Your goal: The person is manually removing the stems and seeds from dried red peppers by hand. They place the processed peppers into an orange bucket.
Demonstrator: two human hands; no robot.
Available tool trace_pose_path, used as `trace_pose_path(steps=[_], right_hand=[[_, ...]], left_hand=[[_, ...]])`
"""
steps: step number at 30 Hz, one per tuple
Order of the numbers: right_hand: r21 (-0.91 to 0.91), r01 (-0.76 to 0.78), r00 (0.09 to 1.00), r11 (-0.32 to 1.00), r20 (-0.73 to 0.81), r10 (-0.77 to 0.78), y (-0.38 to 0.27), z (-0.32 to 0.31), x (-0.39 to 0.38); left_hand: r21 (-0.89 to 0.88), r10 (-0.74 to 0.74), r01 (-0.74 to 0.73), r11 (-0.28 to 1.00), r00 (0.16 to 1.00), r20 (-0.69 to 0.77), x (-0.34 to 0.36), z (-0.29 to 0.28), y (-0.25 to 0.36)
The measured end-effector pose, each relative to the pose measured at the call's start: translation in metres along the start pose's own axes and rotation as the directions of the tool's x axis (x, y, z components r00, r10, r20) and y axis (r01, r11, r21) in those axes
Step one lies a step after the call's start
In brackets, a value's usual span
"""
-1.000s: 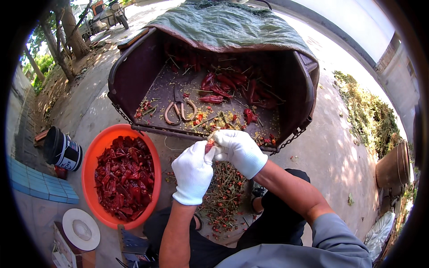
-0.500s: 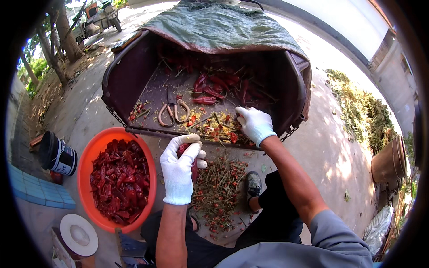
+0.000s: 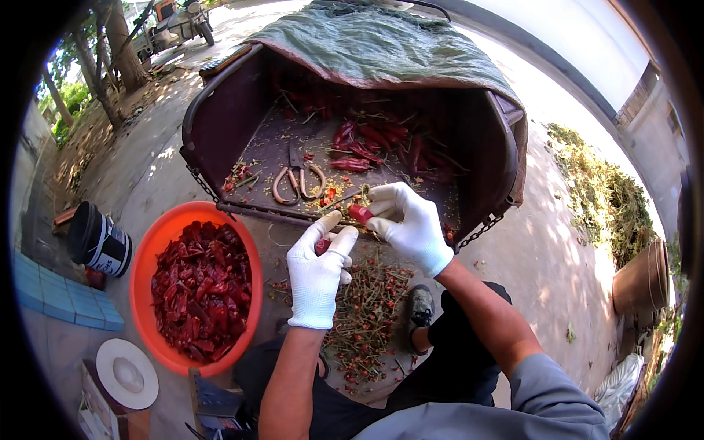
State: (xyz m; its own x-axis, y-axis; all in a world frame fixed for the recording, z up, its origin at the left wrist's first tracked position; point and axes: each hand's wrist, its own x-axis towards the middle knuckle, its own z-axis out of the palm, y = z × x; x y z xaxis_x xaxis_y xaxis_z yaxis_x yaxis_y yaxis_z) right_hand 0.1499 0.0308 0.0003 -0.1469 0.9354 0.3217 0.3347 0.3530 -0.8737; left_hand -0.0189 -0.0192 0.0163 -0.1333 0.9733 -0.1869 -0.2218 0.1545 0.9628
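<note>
Both my hands wear white gloves and are close together at the front edge of a dark cart bed (image 3: 257,150). In my left hand (image 3: 314,275), the fingers close round a red chili pepper (image 3: 322,247), mostly hidden by the glove. Just above it, my right hand (image 3: 414,229) pinches a red chili piece (image 3: 360,213). A greenish stem (image 3: 345,198) shows beside its fingertips. Scissors (image 3: 301,178) with copper-coloured loop handles lie in the bed. Behind them sit whole red chili peppers (image 3: 370,139), among scattered yellow seeds.
An orange basin (image 3: 139,301) of red chili pieces (image 3: 198,293) stands on my left. Cut stems (image 3: 370,312) are heaped on the ground between my feet. A green cover (image 3: 374,44) drapes the cart. A black bucket (image 3: 99,238) and blue-tiled ledge (image 3: 66,297) are far left.
My right hand has come left and down from the cart's litter, toward my left hand, and now shows a red chili piece. My left hand has shifted slightly right. The view has shifted slightly.
</note>
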Motion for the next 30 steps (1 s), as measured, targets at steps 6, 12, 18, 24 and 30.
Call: trace_pose_path(steps=[6,12,18,24,30], right_hand=[[-0.011,0.123,0.989,0.992,0.088,-0.122,-0.025,0.017,-0.020],[-0.366,0.058,0.978,0.929,-0.165,-0.126,0.038,-0.016,0.025],[-0.901,-0.222,0.975,0.372,-0.204,0.087,0.092,-0.040,0.058],[-0.851,-0.170,0.966,0.496,-0.244,-0.087,0.108,-0.040,0.065],[-0.181,-0.066,0.915,0.981,-0.402,-0.013,0.052,-0.024,0.043]], left_hand=[[0.006,0.019,-0.019,1.000,1.000,-0.010,0.005,-0.001,-0.008],[-0.109,0.075,-0.073,0.991,0.997,0.013,0.006,-0.017,-0.005],[-0.103,0.086,-0.081,0.991,0.995,0.049,-0.002,-0.008,0.002],[-0.070,0.071,-0.068,0.995,0.997,0.038,0.000,-0.020,0.000],[-0.111,0.009,-0.013,0.994,0.999,-0.042,0.002,-0.017,0.002]])
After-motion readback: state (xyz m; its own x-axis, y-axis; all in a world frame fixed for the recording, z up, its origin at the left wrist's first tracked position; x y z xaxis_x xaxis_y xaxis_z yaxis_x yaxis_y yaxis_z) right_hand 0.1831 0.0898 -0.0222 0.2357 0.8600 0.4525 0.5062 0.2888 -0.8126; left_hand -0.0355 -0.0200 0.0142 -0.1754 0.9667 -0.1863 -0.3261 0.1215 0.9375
